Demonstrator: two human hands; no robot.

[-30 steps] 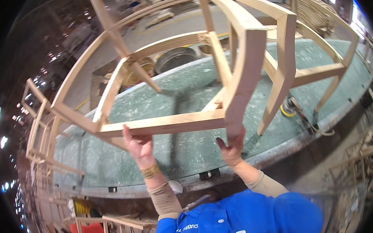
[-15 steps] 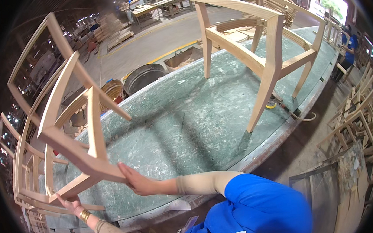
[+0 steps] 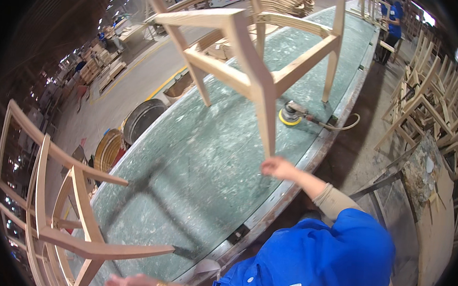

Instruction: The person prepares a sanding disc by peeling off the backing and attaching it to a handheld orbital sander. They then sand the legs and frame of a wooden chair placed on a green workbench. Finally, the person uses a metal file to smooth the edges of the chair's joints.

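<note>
My right hand [image 3: 279,168] is closed around the foot of a front leg of a bare wooden chair frame [image 3: 263,100]. That frame stands on a green-topped workbench [image 3: 203,141], with no seat panel in it. Low at the left, a second wooden chair frame [image 3: 96,248] lies tipped over on the bench, one leg pointing right. My left hand [image 3: 132,283] is beside the lower part of this tipped frame, at the picture's bottom edge. Motion smears its fingers, so whether it touches the wood is unclear.
Behind the upright frame's leg sits a sander [image 3: 292,114] with a yellow pad and hose. A black tub [image 3: 144,119] and a woven basket [image 3: 109,149] stand beyond the bench. Stacked chair frames [image 3: 426,97] fill the right side. A person in blue [image 3: 392,27] is at the far end.
My right hand has let go of the tipped frame and moved right to the upright frame's leg. The tipped frame now sits lower, and the view has shifted right.
</note>
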